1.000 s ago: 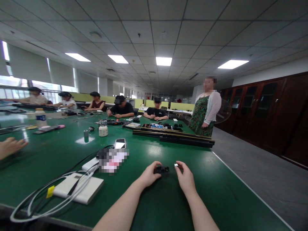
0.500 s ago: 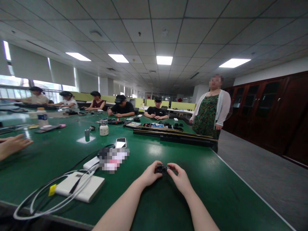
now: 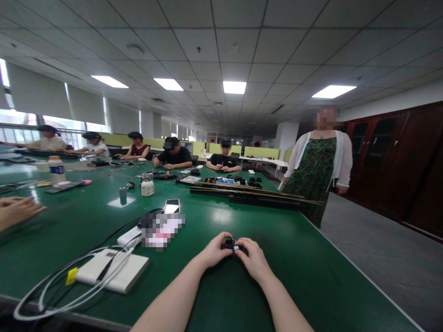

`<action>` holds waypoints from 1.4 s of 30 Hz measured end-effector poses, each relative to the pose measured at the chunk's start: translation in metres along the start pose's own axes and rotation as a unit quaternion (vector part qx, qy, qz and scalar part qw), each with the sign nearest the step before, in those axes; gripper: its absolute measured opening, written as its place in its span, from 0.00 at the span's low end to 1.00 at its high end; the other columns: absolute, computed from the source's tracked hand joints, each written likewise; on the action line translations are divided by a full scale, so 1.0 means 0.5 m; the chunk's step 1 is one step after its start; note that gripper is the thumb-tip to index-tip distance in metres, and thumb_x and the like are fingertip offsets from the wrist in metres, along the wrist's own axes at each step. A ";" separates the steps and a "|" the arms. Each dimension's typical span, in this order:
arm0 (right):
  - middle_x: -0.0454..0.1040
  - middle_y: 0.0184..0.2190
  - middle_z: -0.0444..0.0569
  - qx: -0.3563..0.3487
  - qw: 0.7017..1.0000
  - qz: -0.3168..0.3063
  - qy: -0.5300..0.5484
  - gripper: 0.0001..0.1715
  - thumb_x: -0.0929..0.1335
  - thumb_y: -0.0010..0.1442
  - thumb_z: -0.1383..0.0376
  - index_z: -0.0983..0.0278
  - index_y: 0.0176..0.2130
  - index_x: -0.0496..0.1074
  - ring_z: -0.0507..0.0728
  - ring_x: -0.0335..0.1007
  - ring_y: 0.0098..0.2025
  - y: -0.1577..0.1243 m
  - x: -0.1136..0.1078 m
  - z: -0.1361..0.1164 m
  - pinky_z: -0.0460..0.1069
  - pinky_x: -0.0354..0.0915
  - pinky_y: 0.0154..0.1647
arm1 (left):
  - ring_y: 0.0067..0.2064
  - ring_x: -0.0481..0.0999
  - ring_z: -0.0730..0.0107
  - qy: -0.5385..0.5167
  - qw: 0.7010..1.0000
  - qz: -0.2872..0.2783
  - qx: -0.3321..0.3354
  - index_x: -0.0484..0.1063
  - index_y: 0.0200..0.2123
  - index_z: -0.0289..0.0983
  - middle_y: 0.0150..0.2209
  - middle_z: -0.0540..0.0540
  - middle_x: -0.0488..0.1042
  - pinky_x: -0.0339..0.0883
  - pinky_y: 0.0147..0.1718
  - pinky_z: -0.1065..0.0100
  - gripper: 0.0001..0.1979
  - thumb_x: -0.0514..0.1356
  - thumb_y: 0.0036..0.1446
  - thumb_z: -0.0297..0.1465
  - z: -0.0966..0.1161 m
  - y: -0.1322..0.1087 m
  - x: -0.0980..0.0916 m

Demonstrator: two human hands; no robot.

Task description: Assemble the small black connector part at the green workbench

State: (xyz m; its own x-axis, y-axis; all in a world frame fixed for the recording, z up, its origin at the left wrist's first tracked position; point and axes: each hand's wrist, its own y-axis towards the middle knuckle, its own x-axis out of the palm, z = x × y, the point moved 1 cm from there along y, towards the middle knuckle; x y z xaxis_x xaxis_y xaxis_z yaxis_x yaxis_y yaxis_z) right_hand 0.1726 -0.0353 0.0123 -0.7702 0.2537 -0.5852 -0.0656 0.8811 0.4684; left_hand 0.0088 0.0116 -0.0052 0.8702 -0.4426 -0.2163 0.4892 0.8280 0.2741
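Between my two hands, just above the green table [image 3: 166, 286], is a small black part [image 3: 229, 243] with a light patch on its right side; its exact kind is too small to make out. My left hand [image 3: 215, 251] is closed on its left end, thumb in front and fingers behind. Fingers and thumb of my right hand [image 3: 254, 259] pinch the right end, close to the light patch. Parts of the black piece are hidden behind the fingertips.
Left of my arms lie a white flat box [image 3: 128, 272] with looped cables, a phone [image 3: 172, 206] and a jar [image 3: 147, 187]. Long black bars [image 3: 263, 203] cross the table ahead. Another person's hand [image 3: 20, 210] is at far left. A person [image 3: 314, 170] stands by the right edge.
My right hand has shifted its grip on the black part, and a light patch now shows there. The standing person has come nearer along the right side. The view has turned slightly.
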 end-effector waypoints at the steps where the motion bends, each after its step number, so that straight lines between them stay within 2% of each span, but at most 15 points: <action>1: 0.74 0.41 0.47 0.001 1.000 0.000 0.007 0.10 0.67 0.49 0.62 0.56 0.35 0.75 0.59 0.67 0.46 0.000 0.000 0.001 0.56 0.60 0.51 | 0.34 0.71 0.72 0.002 1.000 -0.001 -0.002 0.63 0.43 0.36 0.30 0.53 0.70 0.61 0.31 0.71 0.20 0.59 0.45 0.20 0.000 0.000 -0.001; 8: 0.74 0.42 0.48 0.016 0.998 -0.004 0.067 0.10 0.67 0.49 0.61 0.59 0.34 0.75 0.58 0.67 0.47 0.005 0.003 0.011 0.54 0.59 0.53 | 0.29 0.69 0.75 -0.017 1.000 -0.014 -0.012 0.61 0.43 0.36 0.28 0.54 0.68 0.58 0.27 0.74 0.19 0.59 0.46 0.21 -0.005 0.001 -0.004; 20: 0.74 0.38 0.47 0.013 0.998 -0.012 0.063 0.09 0.68 0.46 0.64 0.59 0.32 0.74 0.58 0.69 0.43 0.001 0.003 -0.004 0.54 0.63 0.49 | 0.34 0.73 0.72 -0.053 0.997 -0.037 -0.033 0.62 0.44 0.37 0.31 0.52 0.72 0.62 0.33 0.71 0.20 0.61 0.45 0.23 -0.002 0.000 -0.008; 26: 0.74 0.41 0.47 0.062 0.990 -0.015 0.123 0.21 0.67 0.44 0.67 0.60 0.41 0.70 0.57 0.70 0.42 0.000 0.005 0.003 0.53 0.64 0.46 | 0.35 0.73 0.70 -0.056 0.997 -0.032 -0.042 0.61 0.44 0.37 0.32 0.51 0.72 0.62 0.33 0.71 0.22 0.61 0.44 0.22 0.000 -0.002 -0.007; 31: 0.75 0.40 0.47 0.077 0.982 -0.027 0.170 0.21 0.66 0.45 0.68 0.62 0.42 0.69 0.56 0.71 0.40 0.004 0.010 0.018 0.52 0.66 0.45 | 0.36 0.73 0.67 -0.055 0.997 -0.035 -0.051 0.60 0.45 0.36 0.34 0.49 0.73 0.64 0.35 0.68 0.23 0.61 0.43 0.22 -0.003 -0.001 -0.006; 39: 0.75 0.39 0.49 0.074 0.972 -0.006 0.225 0.20 0.67 0.44 0.67 0.62 0.40 0.70 0.56 0.72 0.39 0.009 0.016 0.024 0.53 0.66 0.45 | 0.43 0.72 0.62 0.057 0.998 0.037 0.000 0.66 0.42 0.35 0.39 0.44 0.72 0.62 0.45 0.62 0.21 0.64 0.41 0.21 0.005 -0.001 -0.008; 42: 0.75 0.39 0.49 0.075 0.966 -0.005 0.247 0.19 0.67 0.45 0.66 0.62 0.40 0.70 0.57 0.72 0.40 0.012 0.018 0.029 0.53 0.66 0.45 | 0.42 0.72 0.62 0.040 0.999 0.030 0.001 0.66 0.42 0.34 0.39 0.44 0.72 0.63 0.45 0.61 0.21 0.63 0.42 0.21 0.008 -0.001 -0.007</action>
State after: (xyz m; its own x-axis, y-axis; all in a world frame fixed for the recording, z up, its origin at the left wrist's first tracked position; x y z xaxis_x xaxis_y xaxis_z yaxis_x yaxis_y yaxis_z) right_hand 0.1745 -0.0220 0.0005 -0.9814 0.0556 -0.1836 -0.0108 0.9396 0.3422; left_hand 0.0057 0.0115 -0.0009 0.8909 -0.3626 -0.2736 0.4359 0.8518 0.2906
